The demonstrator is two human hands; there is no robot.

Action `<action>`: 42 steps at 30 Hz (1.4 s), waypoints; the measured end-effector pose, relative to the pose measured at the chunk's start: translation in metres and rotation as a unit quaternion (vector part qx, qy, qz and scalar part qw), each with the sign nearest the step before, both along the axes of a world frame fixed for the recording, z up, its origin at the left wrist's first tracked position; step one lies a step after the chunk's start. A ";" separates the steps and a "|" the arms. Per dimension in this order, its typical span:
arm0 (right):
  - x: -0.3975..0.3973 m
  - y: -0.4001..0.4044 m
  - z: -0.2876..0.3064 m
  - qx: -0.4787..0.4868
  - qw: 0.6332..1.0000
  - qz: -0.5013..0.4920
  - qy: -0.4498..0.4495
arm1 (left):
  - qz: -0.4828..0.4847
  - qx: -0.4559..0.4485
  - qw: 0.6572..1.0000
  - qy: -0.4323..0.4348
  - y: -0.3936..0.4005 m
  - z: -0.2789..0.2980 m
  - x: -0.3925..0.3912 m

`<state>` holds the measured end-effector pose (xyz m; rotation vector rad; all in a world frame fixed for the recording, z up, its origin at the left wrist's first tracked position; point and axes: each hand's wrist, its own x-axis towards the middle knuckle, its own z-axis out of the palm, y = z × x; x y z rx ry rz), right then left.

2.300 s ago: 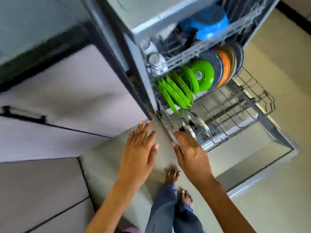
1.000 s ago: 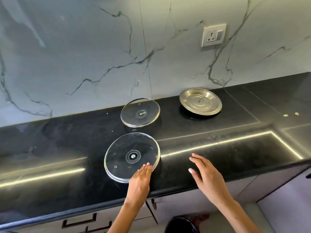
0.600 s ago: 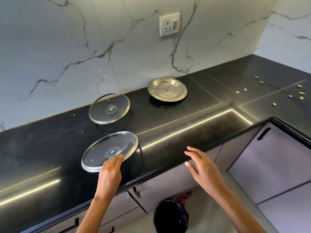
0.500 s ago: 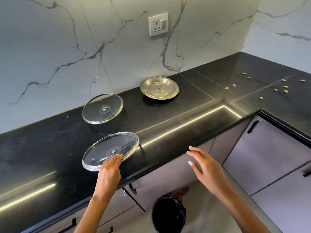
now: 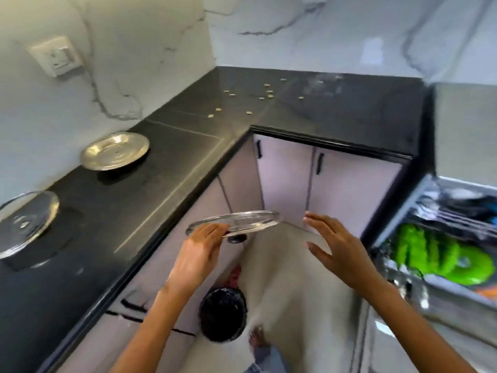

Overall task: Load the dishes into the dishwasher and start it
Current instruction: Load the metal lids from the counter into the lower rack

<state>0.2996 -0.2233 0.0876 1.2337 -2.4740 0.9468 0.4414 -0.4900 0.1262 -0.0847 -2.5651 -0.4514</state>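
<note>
On the far left, a round clear glass lid [image 5: 25,223] is being carried by the black stone tabletop [image 5: 129,200], with a round shallow steel plate [image 5: 115,150] lying further along the same surface, near the marble wall. Small pale seeds [image 5: 250,99] are being seen scattered in the tabletop's corner. A second round clear glass lid with a dark knob [image 5: 242,224] is being held in the air in front of the tabletop edge, nearly level, its near rim being pinched in the grip of the left hand [image 5: 197,255]. The right hand [image 5: 337,249] is being held just beside the lid's right edge, fingers spread wide and nothing being grasped. Below, a black round bin [image 5: 222,314] is being seen on the floor. At the far right, bright green plates [image 5: 435,251] are being held upright in the open dishwasher's wire rack [image 5: 403,275].
</note>
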 end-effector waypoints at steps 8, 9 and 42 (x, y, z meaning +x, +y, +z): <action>0.054 0.178 -0.039 0.055 0.975 -0.211 -0.052 | -0.353 0.038 0.928 -0.111 0.190 -0.040 -0.109; 0.066 0.194 -0.047 0.058 0.966 -0.244 -0.059 | -0.383 0.036 0.916 -0.113 0.213 -0.043 -0.116; -0.132 0.412 -0.366 -0.016 0.706 -0.620 -0.342 | -0.469 -0.387 0.735 -0.300 0.466 -0.477 -0.336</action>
